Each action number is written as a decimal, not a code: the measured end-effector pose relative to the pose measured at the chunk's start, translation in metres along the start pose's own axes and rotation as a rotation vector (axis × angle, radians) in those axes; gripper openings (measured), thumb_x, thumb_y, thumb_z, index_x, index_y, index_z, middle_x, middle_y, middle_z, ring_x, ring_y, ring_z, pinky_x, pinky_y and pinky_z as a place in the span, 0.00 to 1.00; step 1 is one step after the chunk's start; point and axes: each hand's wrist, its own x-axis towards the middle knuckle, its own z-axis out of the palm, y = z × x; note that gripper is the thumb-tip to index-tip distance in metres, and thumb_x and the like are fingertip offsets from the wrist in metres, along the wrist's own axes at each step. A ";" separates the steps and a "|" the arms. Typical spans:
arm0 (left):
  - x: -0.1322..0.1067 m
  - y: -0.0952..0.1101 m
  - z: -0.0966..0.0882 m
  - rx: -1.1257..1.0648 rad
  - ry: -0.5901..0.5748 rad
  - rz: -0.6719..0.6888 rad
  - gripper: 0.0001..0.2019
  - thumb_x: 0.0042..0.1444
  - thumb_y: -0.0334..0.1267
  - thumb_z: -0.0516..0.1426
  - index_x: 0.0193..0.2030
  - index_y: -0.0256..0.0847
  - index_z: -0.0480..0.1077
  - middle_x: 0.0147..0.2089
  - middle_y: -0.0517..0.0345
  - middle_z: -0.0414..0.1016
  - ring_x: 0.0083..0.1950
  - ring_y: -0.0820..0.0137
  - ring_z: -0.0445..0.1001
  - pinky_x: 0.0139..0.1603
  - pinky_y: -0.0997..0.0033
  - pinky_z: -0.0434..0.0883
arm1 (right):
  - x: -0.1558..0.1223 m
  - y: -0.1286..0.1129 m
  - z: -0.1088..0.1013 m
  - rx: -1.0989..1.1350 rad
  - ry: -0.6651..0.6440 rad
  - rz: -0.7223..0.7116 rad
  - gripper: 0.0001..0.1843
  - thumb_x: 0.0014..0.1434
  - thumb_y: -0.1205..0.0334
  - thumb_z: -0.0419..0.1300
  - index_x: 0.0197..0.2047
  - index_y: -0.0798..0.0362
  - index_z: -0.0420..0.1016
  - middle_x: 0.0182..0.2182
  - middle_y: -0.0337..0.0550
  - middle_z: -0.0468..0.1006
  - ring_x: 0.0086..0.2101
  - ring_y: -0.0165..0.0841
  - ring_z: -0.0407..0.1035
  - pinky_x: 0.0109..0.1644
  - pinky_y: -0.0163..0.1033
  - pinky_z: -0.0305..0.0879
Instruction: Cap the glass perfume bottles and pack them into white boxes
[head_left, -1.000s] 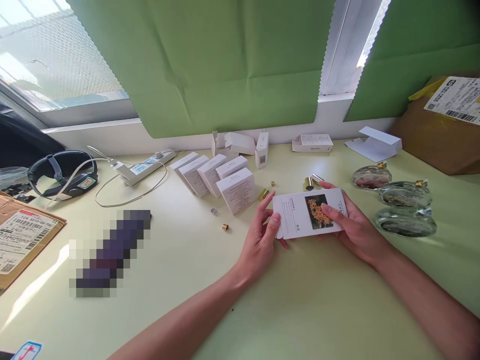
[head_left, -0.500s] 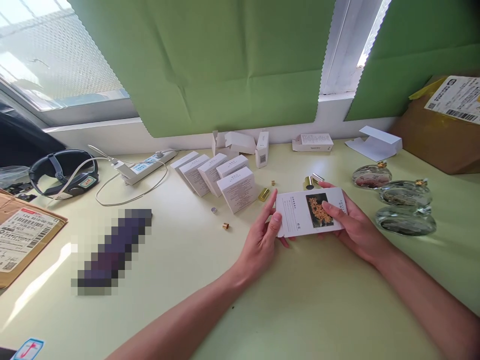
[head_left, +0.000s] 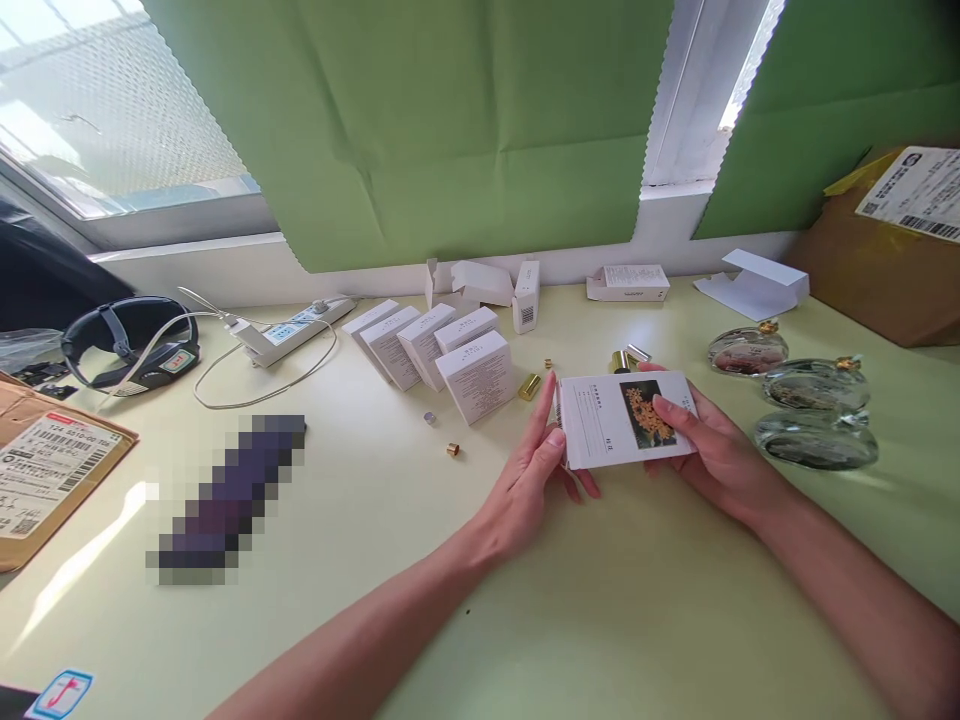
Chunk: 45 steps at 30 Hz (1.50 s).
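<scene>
A white perfume box (head_left: 600,425) with a picture of orange flowers lies flat above the table. My right hand (head_left: 720,455) grips its right end, thumb on top beside the picture and fingers underneath. My left hand (head_left: 529,480) is at the box's left end, thumb and index finger against that end and other fingers below it. A barcode edge shows there. Just behind the box are a gold cap (head_left: 529,386), another gold cap (head_left: 620,361) and a small silver tube (head_left: 638,353). To the right lie several oval glass bottles (head_left: 816,440) with gold necks.
Several white boxes (head_left: 474,378) stand left of my hands. A gold ring (head_left: 453,450) and a small clear piece (head_left: 429,418) lie nearby. Opened cartons (head_left: 628,283) sit along the wall. A power strip (head_left: 292,335), a headset (head_left: 131,345), a pixelated dark object (head_left: 232,500) and a brown carton (head_left: 877,250) surround.
The box's left end has turned so its barcode edge shows. My left thumb has shifted from the box's top corner to its end. My right hand keeps its hold.
</scene>
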 end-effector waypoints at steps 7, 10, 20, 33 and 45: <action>0.000 -0.001 -0.001 0.038 -0.040 0.010 0.35 0.71 0.53 0.47 0.77 0.56 0.31 0.48 0.49 0.75 0.38 0.67 0.78 0.41 0.65 0.73 | 0.002 0.000 0.000 0.020 0.019 -0.015 0.29 0.60 0.54 0.68 0.63 0.33 0.69 0.43 0.36 0.79 0.35 0.33 0.71 0.22 0.33 0.74; 0.000 -0.002 -0.002 0.047 -0.050 0.027 0.35 0.71 0.53 0.46 0.77 0.57 0.31 0.50 0.48 0.74 0.38 0.68 0.77 0.41 0.65 0.73 | 0.002 -0.001 0.000 0.025 0.013 -0.019 0.29 0.59 0.54 0.68 0.63 0.33 0.70 0.41 0.36 0.78 0.33 0.32 0.70 0.22 0.33 0.74; 0.000 -0.002 -0.001 0.073 -0.041 0.029 0.34 0.71 0.53 0.46 0.77 0.58 0.31 0.51 0.49 0.73 0.38 0.68 0.77 0.42 0.63 0.74 | 0.002 0.000 0.000 0.013 -0.001 -0.020 0.29 0.59 0.53 0.68 0.63 0.33 0.69 0.42 0.37 0.78 0.34 0.34 0.70 0.23 0.34 0.74; -0.001 -0.003 0.000 0.081 -0.035 0.043 0.34 0.71 0.52 0.45 0.77 0.57 0.31 0.46 0.51 0.71 0.37 0.68 0.75 0.43 0.61 0.74 | -0.001 -0.001 0.002 -0.057 -0.002 -0.018 0.27 0.60 0.49 0.66 0.61 0.36 0.70 0.46 0.39 0.80 0.38 0.36 0.74 0.24 0.35 0.74; 0.000 -0.007 0.001 0.143 -0.009 0.053 0.35 0.70 0.56 0.45 0.77 0.58 0.29 0.51 0.49 0.71 0.35 0.67 0.75 0.41 0.59 0.74 | -0.001 0.001 0.004 -0.108 -0.008 -0.032 0.26 0.60 0.46 0.66 0.60 0.38 0.71 0.48 0.41 0.80 0.39 0.39 0.74 0.24 0.36 0.74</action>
